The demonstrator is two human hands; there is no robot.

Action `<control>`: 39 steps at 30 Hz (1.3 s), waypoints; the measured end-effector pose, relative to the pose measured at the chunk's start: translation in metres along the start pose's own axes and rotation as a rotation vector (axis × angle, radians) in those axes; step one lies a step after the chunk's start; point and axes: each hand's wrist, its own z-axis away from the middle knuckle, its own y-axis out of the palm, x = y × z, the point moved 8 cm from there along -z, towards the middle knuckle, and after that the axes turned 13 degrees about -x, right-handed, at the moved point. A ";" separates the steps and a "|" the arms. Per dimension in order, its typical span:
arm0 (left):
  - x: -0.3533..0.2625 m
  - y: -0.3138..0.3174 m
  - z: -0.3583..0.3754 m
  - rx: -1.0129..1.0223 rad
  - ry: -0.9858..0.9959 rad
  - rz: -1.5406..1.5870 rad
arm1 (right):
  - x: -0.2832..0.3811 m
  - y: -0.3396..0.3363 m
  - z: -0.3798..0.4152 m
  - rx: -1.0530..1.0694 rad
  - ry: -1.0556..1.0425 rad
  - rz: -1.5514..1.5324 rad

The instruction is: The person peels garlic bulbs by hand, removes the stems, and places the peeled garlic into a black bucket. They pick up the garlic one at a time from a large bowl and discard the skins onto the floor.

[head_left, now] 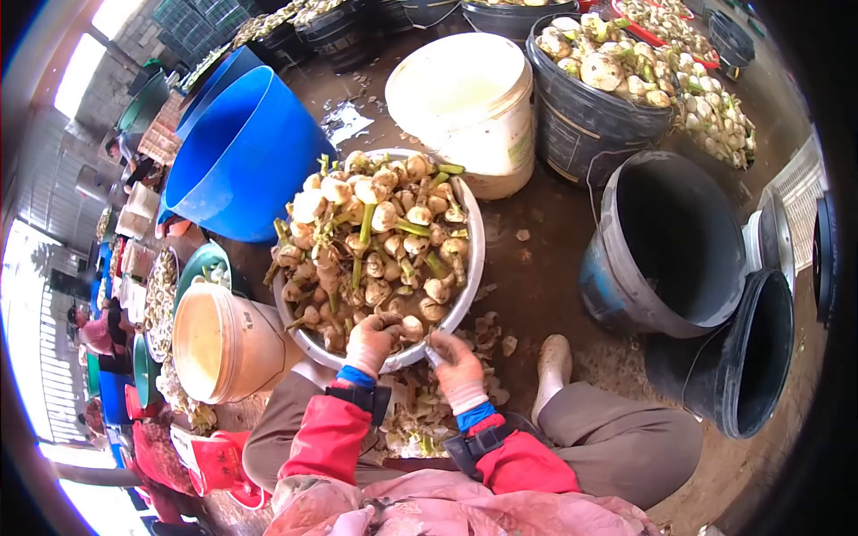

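Observation:
A wide grey basin (477, 259) is heaped with soil-stained garlic bulbs (368, 219), several with green stem stubs. At its near rim, my left hand (372, 345) is closed, fingertips on a pale garlic bulb (411, 328). Just right of it my right hand (458, 368) is closed around a small knife (434, 356), of which only a short pale piece shows. Both hands wear light, dirty gloves. Beneath them, peeled skins and trimmings (420, 406) lie between my legs.
A white bucket (500, 134) and a black tub of garlic (581, 125) stand beyond the basin. Blue tubs (241, 161) are at far left, with a cream bucket (246, 344) nearer. Dark buckets (617, 268) stand at right. Other people (107, 335) sit at far left.

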 end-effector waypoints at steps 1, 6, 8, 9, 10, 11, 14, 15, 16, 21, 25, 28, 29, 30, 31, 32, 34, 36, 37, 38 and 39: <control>-0.009 -0.004 0.019 0.047 -0.054 0.081 | 0.017 -0.001 -0.001 -0.022 -0.045 0.035; -0.027 -0.031 0.085 0.076 -0.009 0.469 | 0.023 0.034 0.033 0.347 0.428 -0.375; -0.040 -0.034 0.108 0.017 0.150 0.446 | 0.019 0.042 0.046 0.366 0.623 -0.475; -0.048 -0.037 0.120 -0.046 0.255 0.303 | 0.009 0.042 0.046 0.368 0.624 -0.473; -0.023 -0.032 0.113 0.016 0.418 0.127 | -0.002 0.045 0.046 0.391 0.651 -0.570; -0.017 -0.027 0.124 0.013 0.254 0.301 | 0.004 0.049 0.050 0.416 0.678 -0.667; 0.002 -0.028 0.124 0.004 0.032 0.561 | 0.008 0.042 0.053 0.413 0.519 -0.391; 0.002 -0.031 0.128 -0.022 0.016 0.516 | 0.014 0.039 0.050 0.424 0.335 -0.178; -0.001 -0.034 0.131 -0.048 0.001 0.469 | 0.036 0.039 0.056 0.375 0.425 -0.159; -0.035 -0.043 0.148 -0.222 0.511 -0.197 | 0.047 0.034 0.057 0.385 0.293 -0.114; -0.040 -0.027 0.159 -0.445 0.872 -0.828 | 0.039 0.031 0.054 0.294 0.050 0.181; -0.045 -0.017 0.167 -0.446 0.926 -0.831 | 0.024 0.025 0.052 0.236 0.024 0.254; -0.046 -0.014 0.168 -0.423 0.952 -0.826 | 0.023 0.024 0.050 0.200 -0.010 0.254; -0.044 -0.012 0.166 -0.401 0.943 -0.821 | 0.018 0.021 0.049 0.176 0.009 0.236; -0.044 -0.011 0.167 -0.399 0.945 -0.822 | 0.020 0.021 0.048 0.174 0.010 0.234; -0.045 -0.009 0.167 -0.376 0.946 -0.817 | 0.020 0.020 0.047 0.172 0.025 0.245; -0.043 -0.007 0.167 -0.349 0.947 -0.815 | 0.016 0.018 0.046 0.169 0.043 0.254; -0.046 -0.003 0.172 -0.382 1.091 -0.782 | 0.005 0.019 0.042 0.177 0.089 0.167; -0.044 -0.002 0.170 -0.382 1.091 -0.784 | 0.010 0.018 0.043 0.178 0.090 0.165; -0.034 -0.018 0.154 -0.347 0.781 -0.333 | 0.016 0.019 0.043 0.222 0.103 0.138; -0.015 -0.025 0.141 -0.294 0.452 0.102 | 0.020 0.020 0.044 0.264 0.118 0.111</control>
